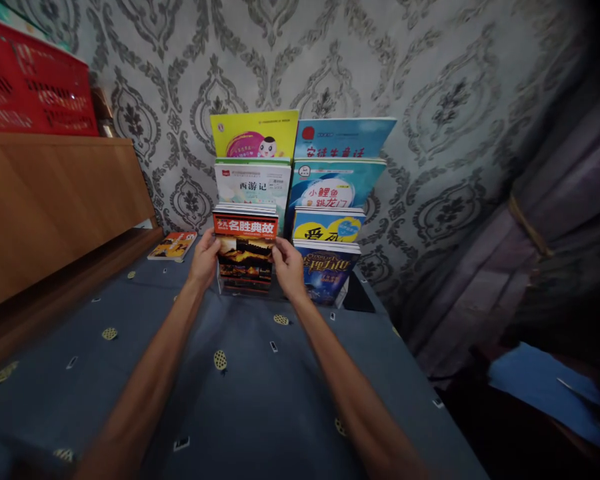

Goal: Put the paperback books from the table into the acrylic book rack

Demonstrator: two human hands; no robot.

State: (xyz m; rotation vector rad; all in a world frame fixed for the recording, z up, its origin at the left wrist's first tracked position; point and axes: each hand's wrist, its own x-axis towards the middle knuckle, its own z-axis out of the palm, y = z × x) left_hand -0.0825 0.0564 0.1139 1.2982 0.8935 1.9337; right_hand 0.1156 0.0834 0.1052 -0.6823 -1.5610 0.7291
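Both my hands grip a red-topped book (245, 257) with a picture of a lit wall on its cover. It stands upright at the front of the left row of a tiered book rack. My left hand (205, 260) clasps its left edge and my right hand (289, 267) clasps its right edge. Behind it rise a white book (253, 187) and a yellow book (255, 133). In the right row stand a dark blue book (327, 273), a yellow-and-blue book (330, 227) and two light blue books (333, 183).
A blue patterned cloth (240, 387) covers the surface under the rack. An orange book (174, 245) lies flat at the back left. A wooden headboard (55, 200) with a red crate (30, 80) on top stands to the left. Dark curtains (555, 233) hang on the right.
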